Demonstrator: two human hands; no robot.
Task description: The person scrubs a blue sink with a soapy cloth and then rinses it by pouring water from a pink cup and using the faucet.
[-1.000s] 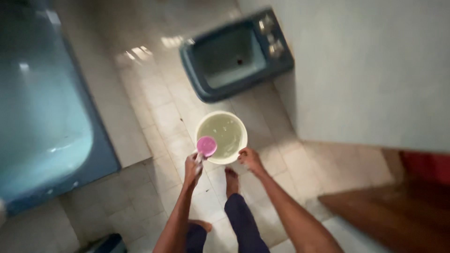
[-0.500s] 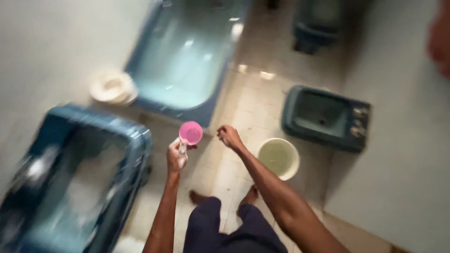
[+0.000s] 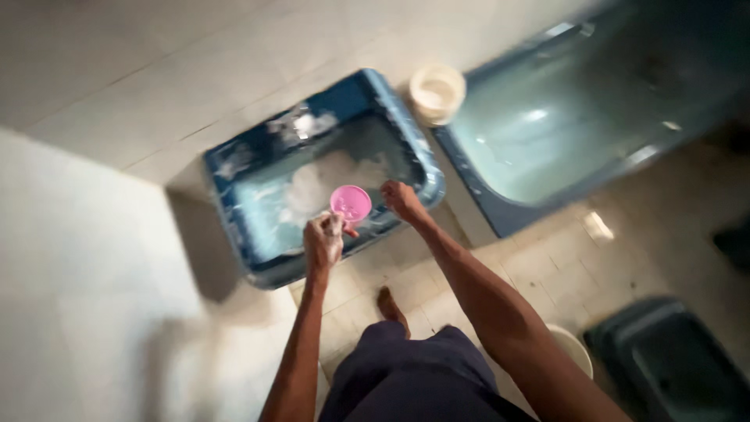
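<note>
My left hand (image 3: 323, 239) grips the handle of a small pink scoop cup (image 3: 351, 203), held over the near edge of a dark blue square basin (image 3: 234, 168) full of white foam. My right hand (image 3: 402, 200) hovers just right of the cup, above the basin's rim, fingers loosely curled and holding nothing. My bare foot (image 3: 388, 309) stands on the tiled floor below.
A blue bathtub (image 3: 547, 125) lies to the right, with a small white bucket (image 3: 437, 92) between it and the basin. A cream bucket (image 3: 572, 349) peeks out by my right arm. A dark blue sink (image 3: 672, 367) is at the lower right. White wall fills the left.
My view has swung left from the cream bucket and the sink to the foamy basin. The pink cup came along in my left hand and now hangs over the basin.
</note>
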